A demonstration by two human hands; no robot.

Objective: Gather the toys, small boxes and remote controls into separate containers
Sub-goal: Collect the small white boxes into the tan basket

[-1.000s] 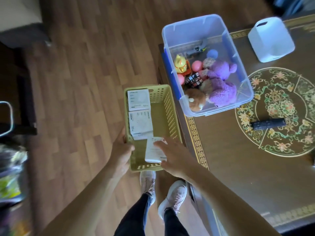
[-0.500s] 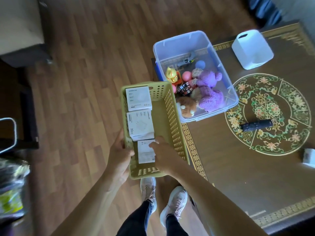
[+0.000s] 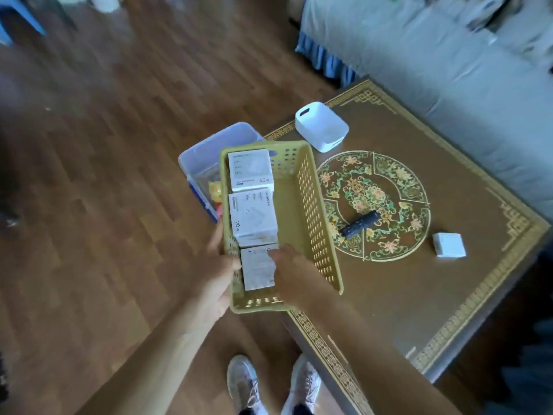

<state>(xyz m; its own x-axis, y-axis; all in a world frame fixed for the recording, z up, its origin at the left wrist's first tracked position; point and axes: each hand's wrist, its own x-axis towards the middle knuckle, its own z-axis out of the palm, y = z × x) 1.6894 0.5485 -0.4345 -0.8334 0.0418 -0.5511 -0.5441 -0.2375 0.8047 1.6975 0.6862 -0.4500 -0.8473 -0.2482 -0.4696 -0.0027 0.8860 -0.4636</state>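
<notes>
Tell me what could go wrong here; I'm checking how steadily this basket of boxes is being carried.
1. The left hand alone grips the yellow basket by its near rim, and all three boxes sit along one side, so it may tip.
2. The right hand rests on the nearest box only; the other two could slide.
3. The basket hangs over the clear toy bin and could knock it.

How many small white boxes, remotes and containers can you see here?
Small white boxes: 4, namely 45 W box, 20 W box, third box, loose box.
Remotes: 1.
Containers: 3, namely yellow basket, clear bin, white bin.
Total: 8.
</notes>
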